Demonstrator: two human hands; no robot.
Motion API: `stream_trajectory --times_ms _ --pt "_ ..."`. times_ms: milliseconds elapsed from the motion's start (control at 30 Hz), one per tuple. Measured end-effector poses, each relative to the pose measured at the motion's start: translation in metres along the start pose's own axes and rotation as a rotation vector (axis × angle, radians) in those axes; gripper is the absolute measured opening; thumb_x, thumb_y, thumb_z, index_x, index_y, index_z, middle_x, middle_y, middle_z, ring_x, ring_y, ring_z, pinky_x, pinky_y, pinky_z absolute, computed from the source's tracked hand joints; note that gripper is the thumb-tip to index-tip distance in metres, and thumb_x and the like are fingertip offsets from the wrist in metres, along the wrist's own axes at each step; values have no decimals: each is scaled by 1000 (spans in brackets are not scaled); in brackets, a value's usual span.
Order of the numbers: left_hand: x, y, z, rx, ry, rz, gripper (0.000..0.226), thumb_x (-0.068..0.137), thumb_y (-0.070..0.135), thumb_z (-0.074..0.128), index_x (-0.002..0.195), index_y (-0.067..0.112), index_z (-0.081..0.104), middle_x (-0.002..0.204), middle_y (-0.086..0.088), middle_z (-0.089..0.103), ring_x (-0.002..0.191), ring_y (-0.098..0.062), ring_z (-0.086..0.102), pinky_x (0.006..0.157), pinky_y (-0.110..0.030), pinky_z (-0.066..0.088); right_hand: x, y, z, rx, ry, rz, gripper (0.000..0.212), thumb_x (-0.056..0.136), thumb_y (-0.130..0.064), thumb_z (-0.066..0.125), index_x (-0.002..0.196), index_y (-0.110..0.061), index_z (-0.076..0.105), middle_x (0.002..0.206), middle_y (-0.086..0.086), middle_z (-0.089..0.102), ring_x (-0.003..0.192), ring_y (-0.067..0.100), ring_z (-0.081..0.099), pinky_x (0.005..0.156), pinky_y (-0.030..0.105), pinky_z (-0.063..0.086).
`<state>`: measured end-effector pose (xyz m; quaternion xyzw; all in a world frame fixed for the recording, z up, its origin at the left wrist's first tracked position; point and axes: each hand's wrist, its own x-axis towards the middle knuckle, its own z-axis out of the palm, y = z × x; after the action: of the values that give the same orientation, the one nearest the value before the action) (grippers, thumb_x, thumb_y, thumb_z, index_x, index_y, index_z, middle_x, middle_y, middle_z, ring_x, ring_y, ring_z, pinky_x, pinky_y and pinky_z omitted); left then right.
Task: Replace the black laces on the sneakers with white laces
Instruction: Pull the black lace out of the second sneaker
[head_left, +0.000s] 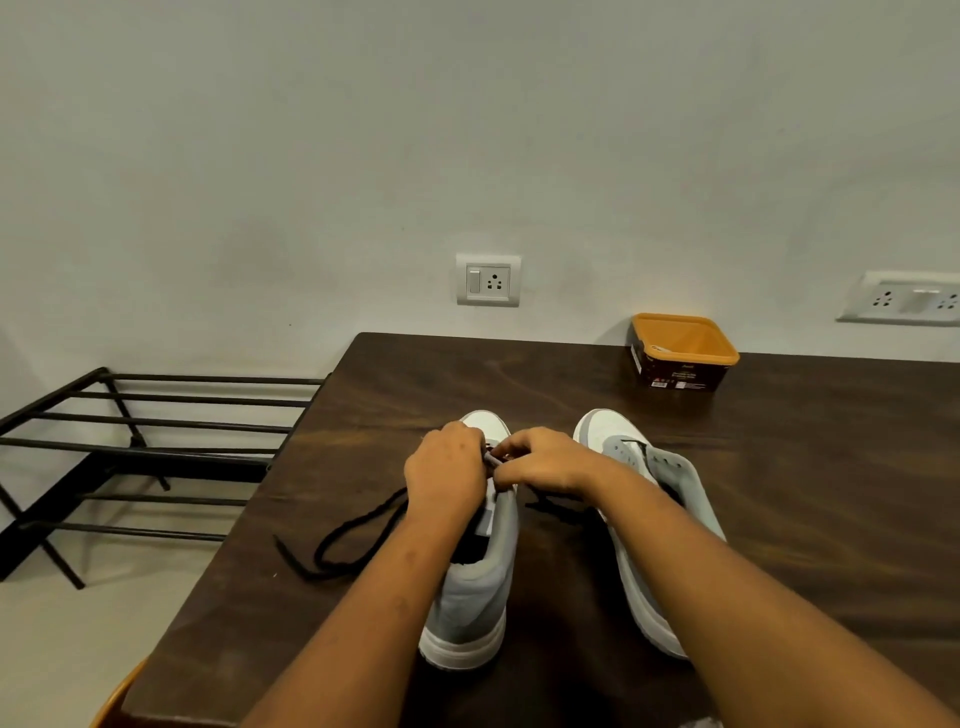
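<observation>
Two grey and white sneakers stand on the dark wooden table (779, 493), toes pointing away from me. Over the front eyelets of the left sneaker (475, 587) my left hand (447, 475) and my right hand (543, 460) meet, fingers pinched on its black lace (343, 538). A loose length of that lace trails in a loop to the left over the table. The right sneaker (639, 467) stands beside it, with black lace showing near its tongue. My hands hide the eyelets of the left sneaker. No white laces are in sight.
An orange and dark tub (680, 353) stands open at the table's far edge, right of centre. A black metal rack (135, 447) stands on the floor left of the table. Two wall sockets (488, 280) are on the wall behind.
</observation>
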<state>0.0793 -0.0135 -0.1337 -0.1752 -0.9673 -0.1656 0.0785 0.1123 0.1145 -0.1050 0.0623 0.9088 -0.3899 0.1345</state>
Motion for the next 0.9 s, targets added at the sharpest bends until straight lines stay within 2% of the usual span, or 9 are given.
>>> stream_trajectory --times_ms 133,267,333,433,500,567,700,833,900 --pt "6 -6 4 35 -53 127 20 93 27 51 109 18 61 116 -1 46 106 -20 45 70 -30 42 1 2 5 -45 65 47 37 80 -27 64 117 -22 63 111 -1 60 97 15 58 80 27 49" --pt "3 -9 9 -111 -16 111 19 91 26 52 98 17 66 107 2 46 99 -18 47 68 -31 43 3 3 17 -159 220 110 15 84 -37 53 97 -31 59 111 3 65 98 26 62 87 36 51" --pt "2 -12 7 -348 82 -19 18 89 30 57 81 17 64 96 4 50 88 -17 52 70 -30 42 4 0 22 -131 264 133 12 87 -39 50 91 -30 57 112 5 65 101 28 60 89 37 49" --pt "4 -16 7 -857 244 -379 42 92 35 57 55 17 48 67 1 50 66 -16 47 67 -29 38 5 -4 29 -91 266 164 20 92 -42 44 97 -27 57 119 8 62 106 31 58 95 42 46" --pt "3 -15 8 -1233 319 -565 48 93 34 57 51 16 43 56 -2 45 59 -17 42 63 -32 38 5 -6 33 -96 266 173 30 97 -42 38 107 -21 56 124 10 59 111 33 55 96 43 44" --pt "3 -16 9 -1399 324 -603 44 90 31 61 53 16 44 58 -6 46 61 -20 42 64 -34 40 6 -8 36 -95 275 186 31 99 -37 33 113 -17 53 127 10 57 114 33 53 98 44 41" --pt "8 -26 10 -785 94 -213 29 77 33 72 68 19 47 61 4 53 62 -18 50 62 -33 43 3 -13 38 -125 301 236 27 98 -28 34 116 -16 51 131 10 55 118 34 51 100 44 38" --pt "6 -14 -2 -255 -92 -50 9 81 36 60 89 34 61 92 1 65 96 -18 57 69 -30 45 1 -17 38 -156 316 273 29 98 -28 36 120 -15 50 133 11 53 121 34 50 100 43 37" --pt "4 -5 -7 -35 -59 13 20 88 28 53 101 31 67 102 0 64 101 -19 57 73 -30 47 1 -18 38 -159 314 286 30 97 -26 36 121 -15 50 134 11 53 121 34 50 101 43 37"
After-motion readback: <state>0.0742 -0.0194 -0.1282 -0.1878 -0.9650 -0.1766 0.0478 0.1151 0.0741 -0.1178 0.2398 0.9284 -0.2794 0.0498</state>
